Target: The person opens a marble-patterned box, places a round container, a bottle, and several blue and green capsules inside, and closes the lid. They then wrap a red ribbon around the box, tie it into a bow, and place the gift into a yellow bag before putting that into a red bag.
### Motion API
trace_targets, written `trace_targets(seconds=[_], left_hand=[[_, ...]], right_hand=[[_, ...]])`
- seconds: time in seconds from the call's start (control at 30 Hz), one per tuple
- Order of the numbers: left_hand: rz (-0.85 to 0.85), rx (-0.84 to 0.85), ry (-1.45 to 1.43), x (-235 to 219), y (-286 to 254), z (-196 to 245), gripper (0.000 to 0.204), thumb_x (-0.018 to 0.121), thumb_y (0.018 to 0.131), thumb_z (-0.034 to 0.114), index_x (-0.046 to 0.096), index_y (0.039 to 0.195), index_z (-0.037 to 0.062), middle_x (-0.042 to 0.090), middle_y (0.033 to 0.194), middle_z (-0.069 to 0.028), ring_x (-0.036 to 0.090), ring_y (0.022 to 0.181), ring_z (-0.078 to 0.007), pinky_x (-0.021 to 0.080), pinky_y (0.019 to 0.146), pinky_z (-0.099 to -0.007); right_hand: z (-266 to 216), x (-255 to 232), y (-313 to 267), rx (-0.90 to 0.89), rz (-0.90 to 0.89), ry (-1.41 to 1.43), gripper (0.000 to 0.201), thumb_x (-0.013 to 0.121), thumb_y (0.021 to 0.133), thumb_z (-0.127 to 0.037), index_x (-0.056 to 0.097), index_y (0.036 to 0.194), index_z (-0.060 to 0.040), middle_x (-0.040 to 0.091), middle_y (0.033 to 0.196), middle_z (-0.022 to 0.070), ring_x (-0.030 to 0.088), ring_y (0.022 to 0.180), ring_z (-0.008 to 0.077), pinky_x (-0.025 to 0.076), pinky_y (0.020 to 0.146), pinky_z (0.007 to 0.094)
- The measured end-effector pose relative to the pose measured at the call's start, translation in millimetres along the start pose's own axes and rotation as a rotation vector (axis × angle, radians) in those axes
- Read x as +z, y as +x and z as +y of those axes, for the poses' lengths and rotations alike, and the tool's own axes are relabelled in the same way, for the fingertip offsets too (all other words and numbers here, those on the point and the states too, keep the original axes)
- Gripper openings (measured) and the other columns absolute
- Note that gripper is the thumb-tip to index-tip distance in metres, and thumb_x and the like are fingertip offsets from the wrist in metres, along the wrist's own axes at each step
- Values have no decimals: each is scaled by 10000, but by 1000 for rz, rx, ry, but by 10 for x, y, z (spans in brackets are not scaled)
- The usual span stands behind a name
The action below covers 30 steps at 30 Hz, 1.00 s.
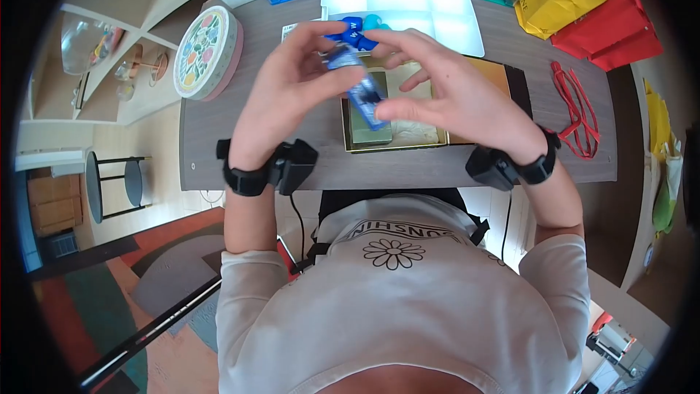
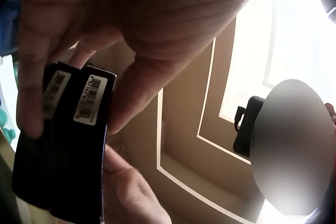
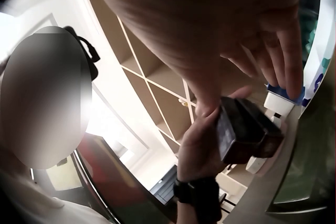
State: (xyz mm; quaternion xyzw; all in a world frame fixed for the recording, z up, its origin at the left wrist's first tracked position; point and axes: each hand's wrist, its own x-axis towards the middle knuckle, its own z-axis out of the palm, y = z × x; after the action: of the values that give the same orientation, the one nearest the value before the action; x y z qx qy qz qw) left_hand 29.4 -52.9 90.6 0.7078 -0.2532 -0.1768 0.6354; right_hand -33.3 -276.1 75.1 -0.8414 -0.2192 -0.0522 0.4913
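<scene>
Over the table (image 1: 204,153), the left hand (image 1: 281,87) grips two boxes (image 1: 367,102); the right hand (image 1: 467,95), fingers apart, is at their three o'clock.

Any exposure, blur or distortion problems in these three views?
Head view: fisheye bowing with blackened corners, the white tray glaring, the held blue boxes smeared, probably by motion. Left wrist: boxes nearly black against a blown-out upper right, barcode labels soft. Right wrist: boxes and right hand in shadow, bright background at left. Both wrist views: a blurred oval.
</scene>
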Motion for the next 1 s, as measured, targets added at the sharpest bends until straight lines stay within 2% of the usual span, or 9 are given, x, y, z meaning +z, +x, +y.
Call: trace_targets(seconds=[0.03, 0.17, 0.3, 0.47, 0.57, 0.67, 0.77, 0.8, 1.0], left_hand=[[-18, 20, 13, 72, 35, -42, 588, 803, 854, 194, 514, 1323, -13, 592, 1060, -67, 608, 879, -115, 510, 740, -252], [-71, 83, 47, 321, 150, -222, 670, 833, 829, 299, 496, 1302, -35, 588, 1016, -100, 605, 806, -126, 508, 671, -274], [-138, 23, -5, 388, 115, -238, 627, 753, 906, 342, 468, 1313, -41, 606, 1004, -129, 618, 781, -152, 512, 665, -302], [-128, 81, 218, 401, 115, -313, 637, 711, 932, 392, 451, 1319, -42, 622, 1009, -162, 652, 790, -188, 526, 681, -356], [-141, -50, 181, 416, 95, -281, 613, 741, 922, 288, 453, 1401, 35, 622, 1138, -142, 651, 958, -192, 544, 810, -342], [-95, 251, 561, 329, 41, -266, 719, 811, 829, 307, 482, 1408, 37, 605, 1241, -164, 609, 1091, -291, 511, 915, -406], [-170, 306, 876, 219, -59, -188, 824, 864, 720, 303, 502, 1413, 44, 562, 1338, -172, 518, 1208, -366, 445, 1023, -449], [-216, 243, 871, 207, -79, -208, 881, 885, 660, 302, 504, 1411, 42, 531, 1372, -175, 467, 1255, -382, 402, 1069, -460], [-282, 241, 922, 154, -77, -376, 904, 886, 652, 314, 490, 1410, 23, 537, 1355, -185, 479, 1235, -384, 384, 1073, -461]], right_hand=[[-59, 20, -32, -77, 26, -37, 728, 776, 848, -409, 493, 1395, -21, 583, 1128, 193, 607, 1054, 364, 507, 892, 406], [-227, 55, -99, 98, 41, -361, 589, 725, 853, -206, 496, 1365, -25, 582, 1107, 181, 620, 992, 375, 512, 815, 416], [-44, 96, -216, 185, 105, -252, 581, 678, 850, -90, 471, 1393, -62, 630, 1115, 205, 646, 998, 379, 519, 841, 406], [29, 209, -250, 204, 102, -189, 638, 714, 875, -158, 410, 1426, -52, 662, 1069, 226, 663, 954, 407, 529, 801, 430], [41, 219, -230, 263, 89, -188, 677, 735, 870, -183, 388, 1432, -33, 665, 1002, 245, 662, 908, 426, 528, 766, 450], [84, 252, -238, 364, 49, -319, 683, 715, 871, -157, 364, 1436, -1, 657, 952, 272, 657, 877, 442, 519, 741, 477], [31, 276, -188, 428, -19, -396, 687, 677, 880, -130, 331, 1451, 32, 650, 951, 293, 654, 879, 448, 513, 743, 497], [8, 284, -163, 442, -43, -403, 690, 664, 883, -123, 319, 1457, 42, 648, 957, 299, 654, 884, 449, 512, 748, 502], [129, 410, -138, 431, -55, -409, 758, 643, 896, -116, 242, 1517, 51, 608, 1111, 313, 638, 935, 464, 513, 806, 498]])
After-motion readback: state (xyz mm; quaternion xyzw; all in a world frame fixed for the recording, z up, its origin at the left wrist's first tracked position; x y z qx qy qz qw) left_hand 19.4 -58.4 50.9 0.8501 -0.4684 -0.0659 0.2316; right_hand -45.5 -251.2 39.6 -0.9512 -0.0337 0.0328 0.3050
